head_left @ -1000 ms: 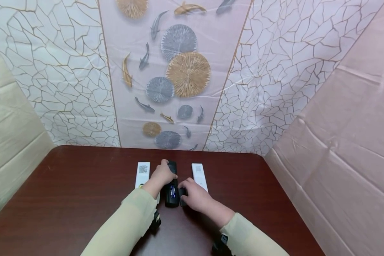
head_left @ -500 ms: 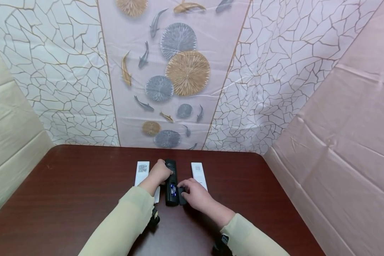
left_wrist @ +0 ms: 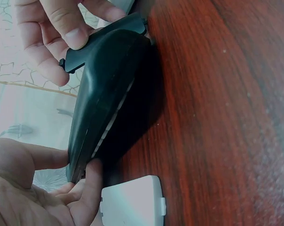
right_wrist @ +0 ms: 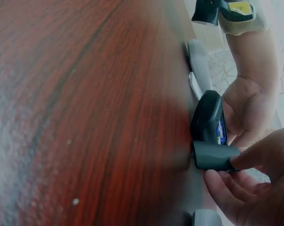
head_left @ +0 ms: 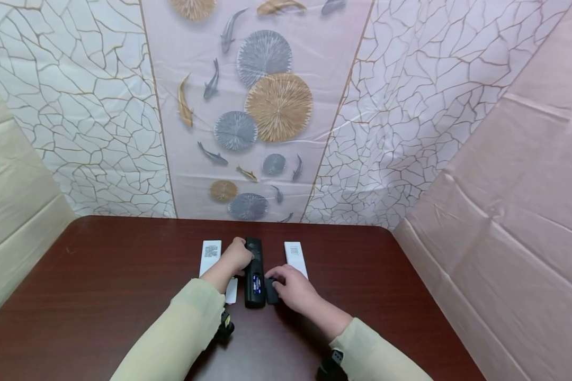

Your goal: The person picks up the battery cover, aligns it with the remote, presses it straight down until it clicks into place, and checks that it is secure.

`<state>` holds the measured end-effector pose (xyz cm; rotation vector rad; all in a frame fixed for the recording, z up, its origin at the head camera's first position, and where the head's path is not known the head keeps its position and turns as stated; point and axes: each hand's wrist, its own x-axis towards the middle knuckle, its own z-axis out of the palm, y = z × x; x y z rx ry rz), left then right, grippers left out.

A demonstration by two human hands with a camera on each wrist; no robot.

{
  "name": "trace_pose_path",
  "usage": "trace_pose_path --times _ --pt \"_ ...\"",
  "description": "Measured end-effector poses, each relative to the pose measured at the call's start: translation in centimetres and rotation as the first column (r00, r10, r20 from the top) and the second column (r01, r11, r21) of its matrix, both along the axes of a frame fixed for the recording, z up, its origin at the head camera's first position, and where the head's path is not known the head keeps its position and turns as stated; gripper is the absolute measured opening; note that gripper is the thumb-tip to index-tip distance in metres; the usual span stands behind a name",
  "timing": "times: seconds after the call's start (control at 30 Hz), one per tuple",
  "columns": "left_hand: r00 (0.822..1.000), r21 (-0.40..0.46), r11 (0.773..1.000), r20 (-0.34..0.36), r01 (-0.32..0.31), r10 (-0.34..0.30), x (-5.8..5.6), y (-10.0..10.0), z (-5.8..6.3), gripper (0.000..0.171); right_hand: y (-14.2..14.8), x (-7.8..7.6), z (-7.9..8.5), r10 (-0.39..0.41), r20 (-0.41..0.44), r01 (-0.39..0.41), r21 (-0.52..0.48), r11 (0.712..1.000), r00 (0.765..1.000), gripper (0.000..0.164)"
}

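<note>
A black remote control [head_left: 255,267] lies in the middle of the table, its battery compartment uncovered and blue batteries [head_left: 257,284] showing. My left hand [head_left: 235,257] grips its far part, thumb and fingers at the sides in the left wrist view. Close by on the right, my right hand [head_left: 296,290] pinches a black battery cover [right_wrist: 215,157] between thumb and fingers, beside the remote's near end. The cover stands tilted, separate from the compartment opening. Whether the cover touches the remote's side I cannot tell.
Left of the black remote lies a white remote [head_left: 211,255] partly under my left arm, with a loose white battery cover [left_wrist: 132,200] near it. Another white remote [head_left: 295,256] lies to the right, partly behind my right hand. Patterned cloth [head_left: 276,174] rises behind the table.
My left hand has slid slightly left, so more of the black remote's far part shows. The right hand keeps the black cover at nearly the same spot.
</note>
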<state>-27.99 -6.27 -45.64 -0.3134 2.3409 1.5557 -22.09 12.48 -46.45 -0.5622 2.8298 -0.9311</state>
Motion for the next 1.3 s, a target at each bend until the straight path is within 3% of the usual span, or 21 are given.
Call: trace_pose_path --times 0.33,0.5,1.03,1.3 --pt "1.0 0.088 0.996 0.001 0.0 0.0 -0.3 -0.1 -0.4 0.057 0.2 0.0 0.6 -0.037 0.048 0.041 -0.091 0.995 0.998 0.022" --pt "0.999 0.116 0.993 -0.032 -0.002 0.006 -0.1 -0.1 0.1 0.057 0.3 -0.2 0.9 -0.047 0.038 0.052 -0.123 0.991 0.998 0.022" --pt "0.995 0.114 0.992 -0.082 -0.056 0.065 0.6 -0.2 0.7 0.056 -0.9 0.2 1.6 -0.047 0.056 0.061 -0.289 0.956 0.997 0.023" --pt "0.994 0.133 0.99 -0.09 -0.042 0.054 0.9 -0.2 1.0 0.056 -1.5 0.4 1.6 -0.031 0.049 0.046 -0.331 0.943 0.998 0.023"
